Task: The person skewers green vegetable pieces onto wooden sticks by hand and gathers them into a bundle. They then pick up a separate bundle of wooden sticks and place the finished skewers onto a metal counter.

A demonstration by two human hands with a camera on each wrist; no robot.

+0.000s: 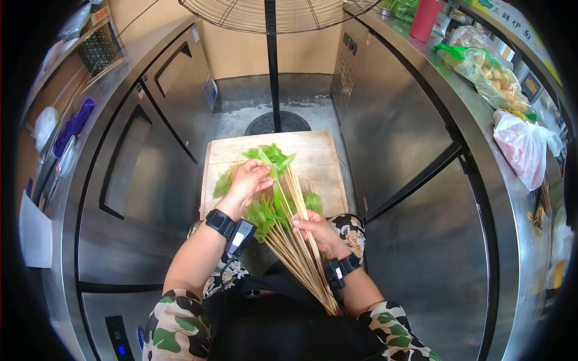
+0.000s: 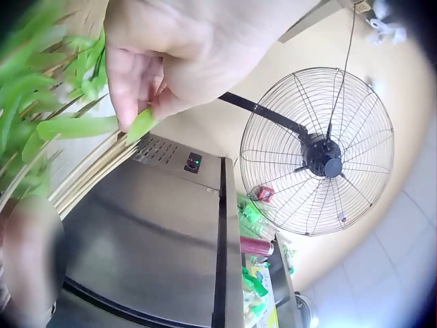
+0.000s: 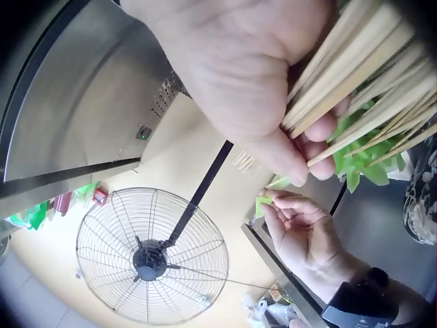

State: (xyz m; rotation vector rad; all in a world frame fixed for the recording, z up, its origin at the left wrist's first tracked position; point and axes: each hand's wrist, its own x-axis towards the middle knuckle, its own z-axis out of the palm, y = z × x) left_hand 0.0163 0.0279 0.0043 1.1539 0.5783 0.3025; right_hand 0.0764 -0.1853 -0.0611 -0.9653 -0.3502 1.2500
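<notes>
My left hand (image 1: 245,182) pinches a thin, translucent green vegetable slice (image 2: 141,126) between thumb and fingertips, right by the tips of some bamboo skewers. In my right hand (image 1: 320,233) is a bunch of those bamboo skewers (image 3: 355,75), gripped between thumb and fingers with the tips pointing away from me. Below it, a larger bundle of skewers (image 1: 296,260) leans across my lap, its far ends threaded with green slices (image 1: 265,218). Loose green slices (image 1: 274,155) lie in a heap on the wooden board (image 1: 316,144) beyond my hands.
Stainless steel cabinets flank me, one on the left (image 1: 135,180) and one on the right (image 1: 409,138). A stand fan (image 1: 274,78) rises behind the board. Bags of food (image 1: 487,75) and a red cylinder (image 1: 425,21) stand on the right counter.
</notes>
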